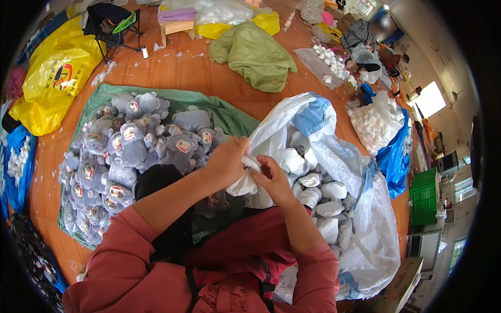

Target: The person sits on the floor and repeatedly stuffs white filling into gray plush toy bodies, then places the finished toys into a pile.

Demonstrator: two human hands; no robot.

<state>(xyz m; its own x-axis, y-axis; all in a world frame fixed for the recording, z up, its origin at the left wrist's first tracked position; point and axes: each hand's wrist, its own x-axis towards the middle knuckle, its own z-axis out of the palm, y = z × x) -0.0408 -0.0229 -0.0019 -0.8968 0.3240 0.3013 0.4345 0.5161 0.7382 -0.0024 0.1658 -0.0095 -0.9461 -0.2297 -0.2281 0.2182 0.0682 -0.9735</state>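
Note:
My left hand (229, 161) is closed around a small white cloth piece (243, 183), held in front of my chest. The right hand (274, 180) pinches the same piece from the other side, its fingers bent against the fabric. Whether the piece is stuffed or turned inside out cannot be made out. To the left, a heap of grey plush toys (133, 146) with small printed faces lies on a green sheet (219, 106). Beside my right hand, an opened white woven sack (373, 224) holds several white-and-grey padded pieces (330, 209).
A yellow bag (55, 73) and a dark folding chair (116, 28) stand at the far left. An olive cloth (255, 55) lies on the floor ahead, near a small wooden stool (177, 26). Further right are a filled clear bag (378, 122), a green crate (424, 197) and people working.

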